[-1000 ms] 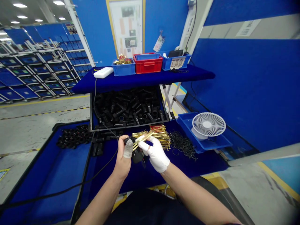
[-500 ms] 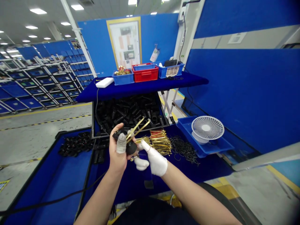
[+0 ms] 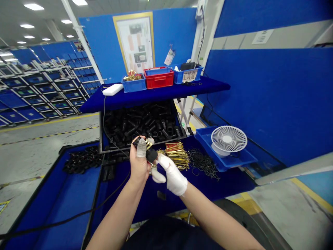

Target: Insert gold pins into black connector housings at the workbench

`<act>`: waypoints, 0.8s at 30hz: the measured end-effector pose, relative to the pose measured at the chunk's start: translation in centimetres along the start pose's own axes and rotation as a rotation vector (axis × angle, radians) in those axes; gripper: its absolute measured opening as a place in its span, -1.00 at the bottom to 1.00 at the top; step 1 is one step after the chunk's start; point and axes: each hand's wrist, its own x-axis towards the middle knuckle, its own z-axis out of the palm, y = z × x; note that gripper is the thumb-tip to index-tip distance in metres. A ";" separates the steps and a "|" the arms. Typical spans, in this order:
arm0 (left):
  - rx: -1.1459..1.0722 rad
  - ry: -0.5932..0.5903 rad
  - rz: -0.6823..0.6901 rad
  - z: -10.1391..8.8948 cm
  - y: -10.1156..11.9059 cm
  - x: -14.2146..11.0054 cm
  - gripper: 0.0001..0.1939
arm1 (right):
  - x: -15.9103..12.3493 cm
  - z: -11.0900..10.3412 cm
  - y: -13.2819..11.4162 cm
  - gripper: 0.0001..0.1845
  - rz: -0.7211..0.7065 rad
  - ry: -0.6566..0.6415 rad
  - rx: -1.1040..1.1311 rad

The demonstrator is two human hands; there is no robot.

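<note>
My left hand point(image 3: 139, 161) is bare except for a grey finger cot, and it grips a small black plastic part point(image 3: 151, 156) with short gold metal pins showing at its top. My right hand point(image 3: 171, 175) wears a white fabric glove, and its raised forefinger touches that part from the lower right. Most of the pins are hidden by my fingers. A bundle of long gold pins point(image 3: 177, 156) with red-banded ends lies on the blue mat just right of my hands.
Several black rubber rings lie right of the bundle. A tray of black plastic tubes sits ahead, with black parts on the left mat. A small white fan stands in a blue tray at right. Plastic bins line the shelf above, and a black cable runs across the left mat.
My hands have drawn closer around the black part. The long gold pins that stood out from it earlier no longer show, leaving only short gold ends above my fingers.
</note>
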 end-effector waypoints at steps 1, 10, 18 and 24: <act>0.042 -0.016 0.003 -0.2 -0.4 -0.1 -0.50 | 0.0 0.0 0.3 -0.51 0.098 -0.019 0.084; 0.100 0.013 0.016 -0.5 -3.4 0.5 -0.56 | 0.0 -1.1 2.2 -0.51 -0.264 0.302 -0.759; 0.021 -0.062 -0.104 -0.1 -2.2 0.0 -0.55 | -0.7 -1.7 1.7 -0.52 -0.188 0.271 -0.485; 0.113 -0.213 -0.114 -0.3 -2.2 -1.3 -0.62 | -1.2 -1.1 1.3 -0.46 0.217 0.030 0.116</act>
